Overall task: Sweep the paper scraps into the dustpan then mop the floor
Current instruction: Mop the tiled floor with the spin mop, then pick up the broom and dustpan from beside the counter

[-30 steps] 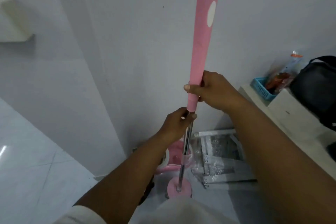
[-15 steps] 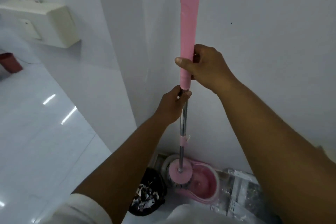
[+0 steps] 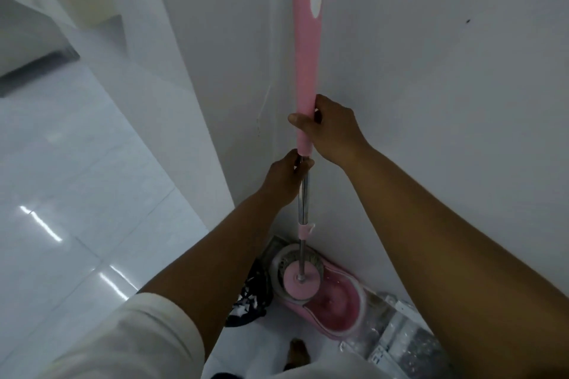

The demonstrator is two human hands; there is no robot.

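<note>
Mop [image 3: 303, 203] work is under way: the pole stands upright in the wall corner, its pink head [image 3: 300, 281] seated in the spinner basket [image 3: 281, 264] of the pink bucket [image 3: 338, 308]. Over the last second the hold has not changed. The right hand [image 3: 332, 129] still wraps the bottom of the pink grip [image 3: 304, 71], and the left hand [image 3: 284, 178] sits just below, its fingers [image 3: 303, 163] closed round the bare metal shaft. What has shifted is the pole, which now stands more squarely over the basket. Paper scraps [image 3: 246, 301] lie gathered in a dark container [image 3: 251, 314], probably the dustpan, just beside the bucket, so sweeping looks finished. This stacked two-hand grip suggests pumping or lifting the head out before it meets the tiled floor [image 3: 77, 194].
</note>
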